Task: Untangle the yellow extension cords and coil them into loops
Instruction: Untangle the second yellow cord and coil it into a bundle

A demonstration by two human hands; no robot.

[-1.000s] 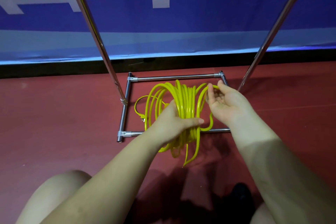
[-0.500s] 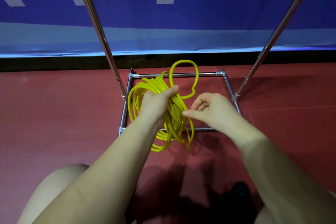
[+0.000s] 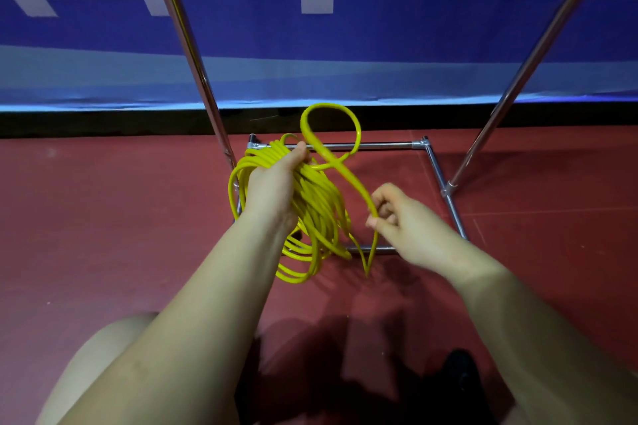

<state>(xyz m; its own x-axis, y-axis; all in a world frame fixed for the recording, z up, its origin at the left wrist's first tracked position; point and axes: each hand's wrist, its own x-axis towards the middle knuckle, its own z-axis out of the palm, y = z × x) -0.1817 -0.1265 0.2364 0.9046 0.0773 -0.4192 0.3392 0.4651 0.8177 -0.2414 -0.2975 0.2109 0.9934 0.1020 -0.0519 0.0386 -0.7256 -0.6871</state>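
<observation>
A bundle of yellow extension cord (image 3: 321, 210) hangs in several loops from my left hand (image 3: 276, 183), which grips it from above, thumb over the top of the strands. One free strand rises out of the bundle, curls into a small loop (image 3: 329, 121) above the frame and runs down to my right hand (image 3: 397, 214), which pinches it between thumb and curled fingers. Below that hand the strand drops in a narrow bend to the floor. The cord's plugs are hidden.
A chrome tube frame (image 3: 379, 145) lies as a rectangle on the red floor (image 3: 103, 235), with two slanted poles (image 3: 193, 55) rising from its sides. A blue and white banner (image 3: 379, 28) stands behind. My bare knee (image 3: 103, 355) is at the lower left.
My left hand turned and lifted the bundle toward the left. My right hand let go of the loops, pinched a single strand and drew it right and down, forming a small loop above.
</observation>
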